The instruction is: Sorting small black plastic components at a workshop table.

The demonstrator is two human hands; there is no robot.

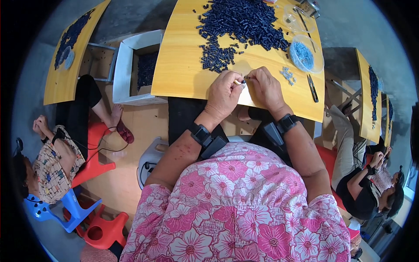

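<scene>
Just over the front edge of the yellow table, my left hand pinches a small dark plastic piece, with something pale beside it at the fingertips. Facing it, closed fingers of my right hand grip a small thin dark thing, too small to name. The two sets of fingertips almost meet. Beyond them spreads a big pile of short dark blue tubular pieces. To the right of my right hand lie several small clear pieces and a black pair of snips or tweezers.
A clear tub of light blue pieces stands at the table's right, below a clear round container with a thin dark stick across it. An open white box adjoins the table's left side. Other people sit at tables on both sides.
</scene>
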